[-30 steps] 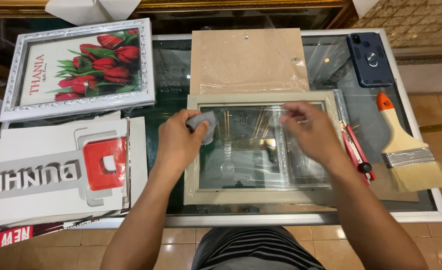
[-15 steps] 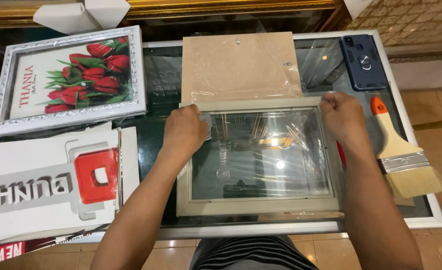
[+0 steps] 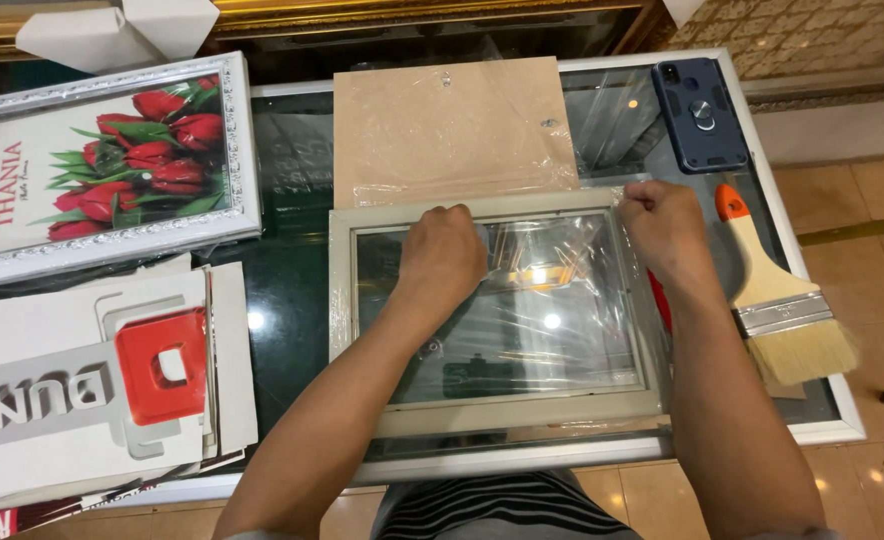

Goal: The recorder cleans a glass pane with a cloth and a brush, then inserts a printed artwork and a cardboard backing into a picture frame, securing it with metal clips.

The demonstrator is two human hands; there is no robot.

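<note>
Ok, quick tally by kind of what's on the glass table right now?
Picture frames: 2, an empty cream frame under both hands, a silver frame with red tulips
Backing board: 1
Paintbrush: 1
Phone: 1
Total: 5

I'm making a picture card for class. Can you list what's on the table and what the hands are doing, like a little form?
Left hand: fisted, pressing on the glass of the pale picture frame
Right hand: fisted at the frame's top right corner
Above frame: brown backing board in clear wrap
Right side: paintbrush with orange tip, dark blue phone
Left side: silver-framed tulip picture, white and red cardboard sign
Surface: glass-topped table
</note>
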